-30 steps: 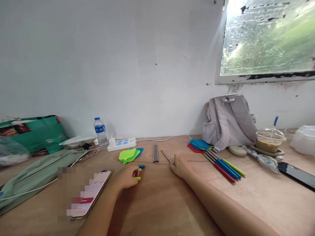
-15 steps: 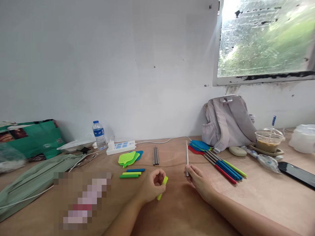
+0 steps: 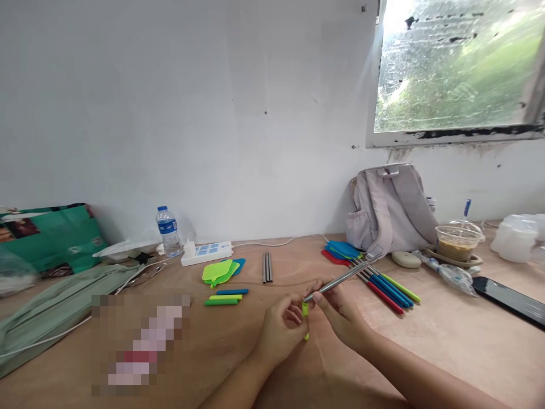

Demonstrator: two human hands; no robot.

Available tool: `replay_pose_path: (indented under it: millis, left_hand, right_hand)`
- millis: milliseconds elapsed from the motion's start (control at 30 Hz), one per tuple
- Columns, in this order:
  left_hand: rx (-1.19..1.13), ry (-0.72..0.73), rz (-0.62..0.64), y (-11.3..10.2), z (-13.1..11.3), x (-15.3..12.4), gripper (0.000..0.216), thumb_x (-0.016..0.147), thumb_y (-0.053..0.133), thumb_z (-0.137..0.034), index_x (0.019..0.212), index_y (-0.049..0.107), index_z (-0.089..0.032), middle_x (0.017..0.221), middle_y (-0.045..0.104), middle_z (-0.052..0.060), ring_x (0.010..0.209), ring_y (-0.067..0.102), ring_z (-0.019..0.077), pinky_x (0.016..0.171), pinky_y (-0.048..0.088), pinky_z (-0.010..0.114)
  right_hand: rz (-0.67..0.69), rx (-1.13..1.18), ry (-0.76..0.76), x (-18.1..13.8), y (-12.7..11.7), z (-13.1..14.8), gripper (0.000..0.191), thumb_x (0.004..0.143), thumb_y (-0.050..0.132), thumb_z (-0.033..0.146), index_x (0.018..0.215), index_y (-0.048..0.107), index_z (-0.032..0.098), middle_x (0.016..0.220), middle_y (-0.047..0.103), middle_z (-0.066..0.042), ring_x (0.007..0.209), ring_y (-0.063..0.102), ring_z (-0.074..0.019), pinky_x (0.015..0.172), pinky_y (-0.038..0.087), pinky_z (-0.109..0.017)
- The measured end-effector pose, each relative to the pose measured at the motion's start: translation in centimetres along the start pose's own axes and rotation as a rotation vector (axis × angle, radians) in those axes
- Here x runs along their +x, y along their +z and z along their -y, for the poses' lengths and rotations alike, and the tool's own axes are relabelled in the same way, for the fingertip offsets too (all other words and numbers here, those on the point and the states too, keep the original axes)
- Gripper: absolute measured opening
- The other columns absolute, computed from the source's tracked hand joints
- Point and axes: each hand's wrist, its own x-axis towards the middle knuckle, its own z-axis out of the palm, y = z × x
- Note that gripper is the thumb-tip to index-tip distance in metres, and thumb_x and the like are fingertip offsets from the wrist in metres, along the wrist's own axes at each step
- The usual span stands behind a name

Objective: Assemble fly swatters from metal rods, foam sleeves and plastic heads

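Observation:
My left hand (image 3: 281,330) is closed around a yellow-green handle sleeve (image 3: 305,310), which stands nearly upright between the fingers. A slim metal rod (image 3: 347,275) is pinched in my right hand (image 3: 341,313), slanting up to the right. The rod's lower end is at the top of the sleeve; whether it is inside, I cannot tell. Left of my hands lie blue, yellow and green sleeves (image 3: 223,298), with green and blue fly swatter heads (image 3: 218,271) behind them. Several metal rods (image 3: 267,268) lie side by side farther back. Whole fly swatters (image 3: 383,284) rest in a bundle on the right.
Along the wall stand a water bottle (image 3: 167,233), a white power strip (image 3: 206,253) and a grey backpack (image 3: 389,210). A drink cup (image 3: 457,243) and a black phone (image 3: 511,300) are at the right. Green cloth (image 3: 63,301) and a green bag (image 3: 59,236) occupy the left.
My hands have come together. The left moved right with the sleeve, and the rod has tilted from upright to a slant, its lower end now at the sleeve's top.

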Motion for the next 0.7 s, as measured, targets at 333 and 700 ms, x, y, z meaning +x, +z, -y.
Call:
replay_pose_path:
  millis: [333,700]
  left_hand:
    - [0.12,0.008,0.046,0.5,0.1,-0.1,0.011,0.071,0.053,-0.019,0.08,0.06,-0.015,0.073,0.062,0.002,0.062,0.056,0.0106,0.058,0.046,0.021]
    - [0.715,0.221,-0.34,-9.8,3.4,2.3,0.02,0.077,0.04,-0.023,0.08,0.059,-0.017,0.082,0.063,0.007,0.082,0.058,0.0193,0.077,0.046,0.033]
  right_hand:
    - [0.084,-0.37,0.062,0.0,0.0,1.3,0.022,0.089,0.035,0.035,0.076,0.045,0.02,0.07,0.051,0.0,0.066,0.048,-0.0133,0.061,0.039,-0.025]
    - [0.182,-0.507,0.109,-0.5,1.1,-0.1,0.04,0.092,0.023,0.042,0.077,0.052,0.018,0.067,0.055,-0.002,0.063,0.051,-0.0144,0.059,0.038,-0.025]
